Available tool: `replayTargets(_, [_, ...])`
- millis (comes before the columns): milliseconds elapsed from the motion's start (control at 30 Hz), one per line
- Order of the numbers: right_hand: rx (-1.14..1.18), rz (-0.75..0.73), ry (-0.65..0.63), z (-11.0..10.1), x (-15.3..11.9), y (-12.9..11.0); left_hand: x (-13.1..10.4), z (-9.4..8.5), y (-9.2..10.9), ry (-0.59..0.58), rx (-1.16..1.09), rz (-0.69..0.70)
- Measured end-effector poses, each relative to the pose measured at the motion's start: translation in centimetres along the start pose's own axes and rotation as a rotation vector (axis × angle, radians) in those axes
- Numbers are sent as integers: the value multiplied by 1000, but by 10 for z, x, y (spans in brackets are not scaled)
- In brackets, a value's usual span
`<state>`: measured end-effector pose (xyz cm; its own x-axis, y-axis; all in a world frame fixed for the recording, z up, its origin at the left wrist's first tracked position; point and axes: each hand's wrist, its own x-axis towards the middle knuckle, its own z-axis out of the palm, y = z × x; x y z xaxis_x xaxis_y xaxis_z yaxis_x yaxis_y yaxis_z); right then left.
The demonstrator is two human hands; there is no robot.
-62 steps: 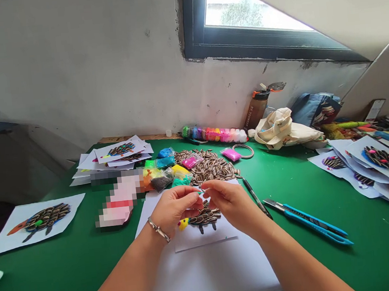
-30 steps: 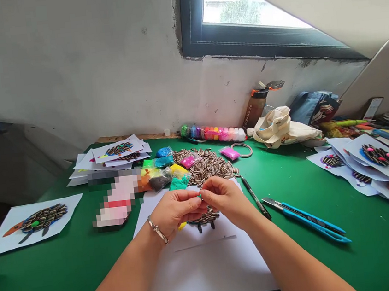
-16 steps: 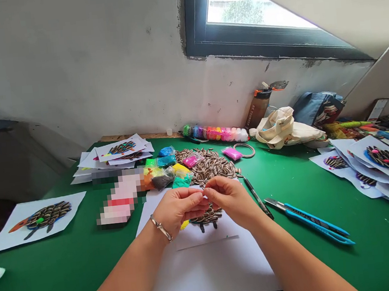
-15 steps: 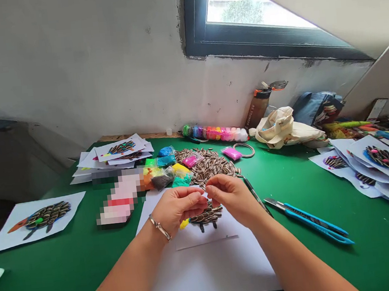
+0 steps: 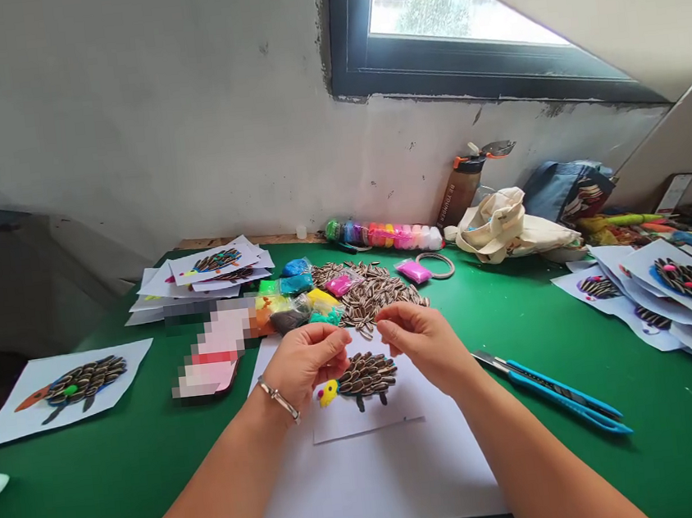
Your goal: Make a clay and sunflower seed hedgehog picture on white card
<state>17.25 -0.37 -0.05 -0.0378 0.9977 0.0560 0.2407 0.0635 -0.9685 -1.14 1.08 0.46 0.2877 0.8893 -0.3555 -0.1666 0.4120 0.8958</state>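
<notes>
Over the white paper card [image 5: 339,430], my left hand [image 5: 307,363] is closed in a pinch, thumb against fingers. Opposite it, with a gap between, my right hand [image 5: 426,349] also pinches thumb to forefinger. Whatever either holds is too small to make out. Below and between them lies an animal picture [image 5: 368,379], its body covered in striped sunflower seeds, with a yellow head [image 5: 329,393] and dark legs. The card rests on larger white sheets [image 5: 376,487]. Just beyond my hands is a heap of sunflower seeds [image 5: 380,295].
A blue utility knife [image 5: 561,393] lies right of the sheets. Small bags of coloured clay [image 5: 293,310] sit beside the seeds. Finished seed pictures lie at left [image 5: 87,385] and right [image 5: 682,277]. A brown bottle [image 5: 459,189] and cream cloth bag [image 5: 494,227] stand behind.
My hands have moved apart from fingertips touching, my left going left and my right going right. More of the seed animal and its yellow head now shows between them.
</notes>
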Motion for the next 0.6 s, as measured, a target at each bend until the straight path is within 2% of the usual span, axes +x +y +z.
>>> replayTargets(100, [63,17,-34,1,1,3,-1,1,1,-23,-4,-7])
replayTargets(167, [19,27,-37,1,1,2,-1,1,0,-24,20,1])
replayTargets(333, [-122,-21,44,-3,0,-4,-2,0,0,16,101,31])
replayTargets(500, [1,1,-44,-3,4,-3,-3,0,0,-8,47,6])
replayTargets(600, [-73,-13,-78,-4,5,-6,-1,0,0,12,-2,3])
